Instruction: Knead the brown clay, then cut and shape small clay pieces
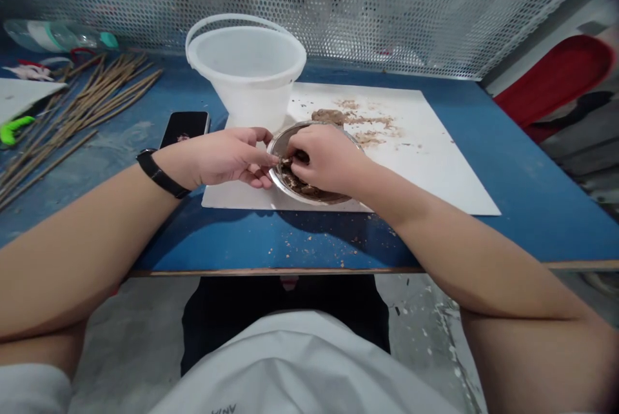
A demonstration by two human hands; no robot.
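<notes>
A round metal bowl (309, 199) with brown, crumbly clay-like lumps (304, 187) in it stands near the front of a white board. At the bowl's left rim is my left hand (236, 159), its thumb over the edge and its other fingers loosely curled outside. My right hand (324, 153) reaches into the bowl from the right, fingers bent and pinched on a brown lump. Its fingertips are close to my left thumb and partly hidden. Behind the bowl, a larger brown lump (329, 117) lies on the board.
A white bucket (251, 95) stands behind my left hand, beside a phone (186, 127). Thin sticks (91, 101) and a plastic bottle (58, 35) lie at left. Brown crumbs dot the white board (435, 169) and blue table (532, 207). A perforated metal screen (411, 8) closes off the back.
</notes>
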